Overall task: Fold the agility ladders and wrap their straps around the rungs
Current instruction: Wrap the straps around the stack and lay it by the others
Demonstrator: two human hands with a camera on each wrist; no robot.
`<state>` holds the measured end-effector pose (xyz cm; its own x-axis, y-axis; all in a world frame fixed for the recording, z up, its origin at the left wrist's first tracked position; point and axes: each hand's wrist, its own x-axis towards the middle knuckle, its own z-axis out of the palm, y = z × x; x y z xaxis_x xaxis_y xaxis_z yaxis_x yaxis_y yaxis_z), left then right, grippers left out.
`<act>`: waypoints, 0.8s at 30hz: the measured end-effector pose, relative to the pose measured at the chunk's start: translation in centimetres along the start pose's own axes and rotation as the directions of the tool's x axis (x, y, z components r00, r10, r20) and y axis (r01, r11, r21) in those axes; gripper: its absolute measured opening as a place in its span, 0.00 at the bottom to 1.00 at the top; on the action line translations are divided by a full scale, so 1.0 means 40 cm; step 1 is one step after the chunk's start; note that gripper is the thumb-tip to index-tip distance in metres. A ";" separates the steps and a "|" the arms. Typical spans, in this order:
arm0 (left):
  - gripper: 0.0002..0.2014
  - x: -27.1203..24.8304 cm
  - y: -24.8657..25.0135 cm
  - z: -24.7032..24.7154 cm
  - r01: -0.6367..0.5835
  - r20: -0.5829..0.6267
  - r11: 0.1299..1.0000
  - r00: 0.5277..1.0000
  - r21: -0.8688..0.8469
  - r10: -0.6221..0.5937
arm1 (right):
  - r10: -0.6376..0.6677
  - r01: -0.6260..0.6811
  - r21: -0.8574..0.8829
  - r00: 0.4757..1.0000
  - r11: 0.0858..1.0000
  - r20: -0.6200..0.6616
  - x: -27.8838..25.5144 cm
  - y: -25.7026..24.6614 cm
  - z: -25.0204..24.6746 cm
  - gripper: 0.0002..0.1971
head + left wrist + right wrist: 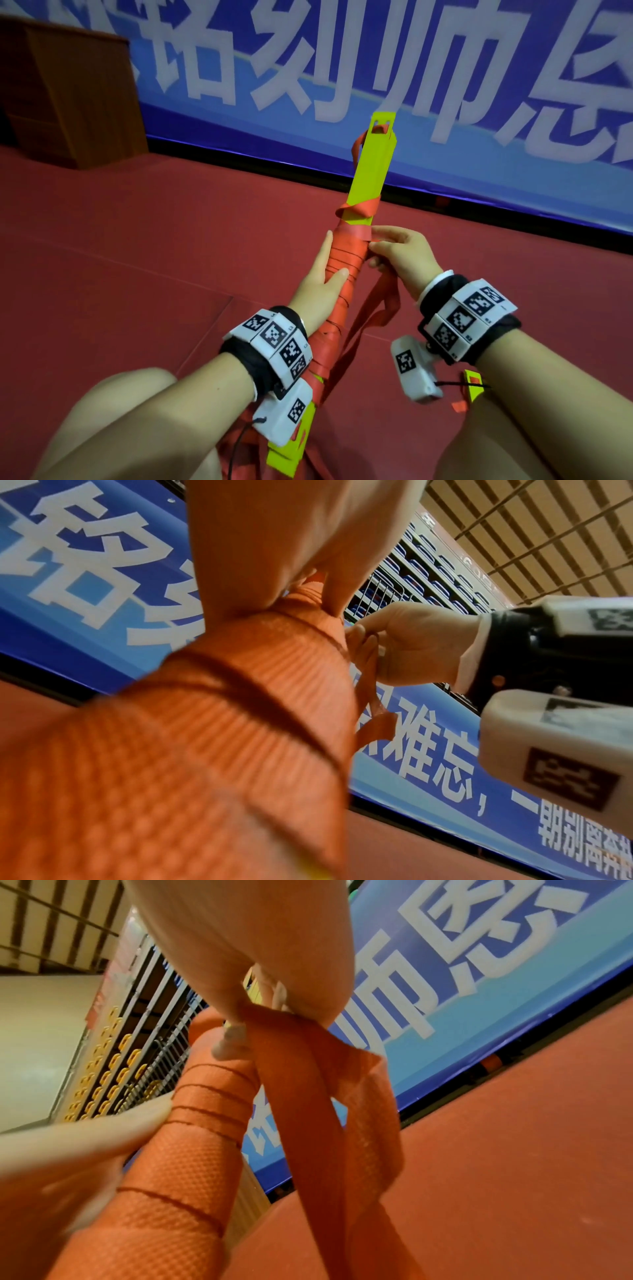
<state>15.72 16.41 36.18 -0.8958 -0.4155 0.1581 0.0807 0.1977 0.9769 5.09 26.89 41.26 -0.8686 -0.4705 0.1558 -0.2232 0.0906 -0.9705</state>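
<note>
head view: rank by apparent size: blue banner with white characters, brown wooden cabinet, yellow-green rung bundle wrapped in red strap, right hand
1. Blue banner with white characters
2. Brown wooden cabinet
3. Yellow-green rung bundle wrapped in red strap; close to the cabinet, and nearer the camera, so unsure
4. Right hand

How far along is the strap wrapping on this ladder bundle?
Done: the yellow rungs are stacked, and the red strap coils around the middle. In hand: the left hand holds the bundle and the right hand pinches the strap. Left: loose strap hangs below; the upper rungs are mostly bare.
</note>
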 end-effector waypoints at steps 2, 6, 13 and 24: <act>0.34 -0.002 -0.001 -0.006 -0.024 -0.011 0.999 1.000 0.048 0.025 | -0.030 0.029 -0.019 0.999 0.999 -0.029 -0.005 -0.006 0.009 0.16; 0.36 -0.007 -0.011 -0.012 -0.040 -0.073 0.970 0.996 0.241 0.060 | -0.060 0.060 -0.011 0.998 0.998 -0.036 -0.020 -0.014 0.042 0.15; 0.30 -0.037 -0.023 -0.034 -0.022 -0.022 0.914 0.999 0.404 0.033 | -0.085 0.073 -0.204 0.995 0.976 -0.048 -0.029 0.023 0.084 0.17; 0.10 -0.047 0.012 -0.049 0.148 0.193 0.941 0.977 -0.305 -0.091 | -0.141 0.114 0.151 0.973 0.982 0.184 -0.023 -0.031 0.068 0.04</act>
<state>18.31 15.57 36.63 -0.9667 -0.2530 0.0375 0.0765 -0.1459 0.9863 7.36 24.81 41.81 -0.7318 -0.6323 0.2544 -0.2513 -0.0966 -0.9631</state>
